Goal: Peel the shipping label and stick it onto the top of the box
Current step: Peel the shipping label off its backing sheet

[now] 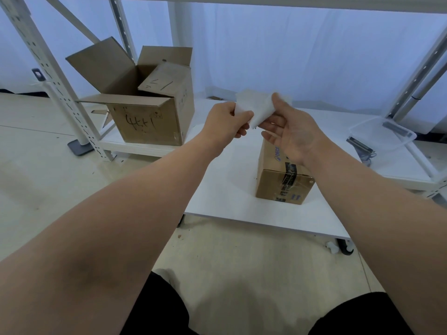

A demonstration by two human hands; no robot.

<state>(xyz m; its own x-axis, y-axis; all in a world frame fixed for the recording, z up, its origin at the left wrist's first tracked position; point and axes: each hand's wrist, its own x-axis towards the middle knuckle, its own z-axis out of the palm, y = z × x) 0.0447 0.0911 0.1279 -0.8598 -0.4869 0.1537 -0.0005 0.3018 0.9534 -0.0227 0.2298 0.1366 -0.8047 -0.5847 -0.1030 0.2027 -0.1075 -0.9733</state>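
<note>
White shelving and pale curtains filled the background, with a low white table set on a light floor in front of the person's dark-clad knees. On the shelf at the left stood a big open carton with its flaps up and scrawled marks on its front. A clear plastic tub sat on the shelf at the far right, well apart from the work. Nearer, on the table, a smaller sealed box rested with tape across its top, its long axis running away from the person; its far end was hidden behind the right hand. Both bare forearms reached forward and met above that far end. The left hand was closed, thumb and fingers pinching the left edge of the white label. The right hand was partly open, palm toward the camera, thumb and forefinger nipping the label's right side while the other fingers stayed loose. Held between the two hands, clear of the box, the label was bent, narrowing to a point that aimed downward.
</note>
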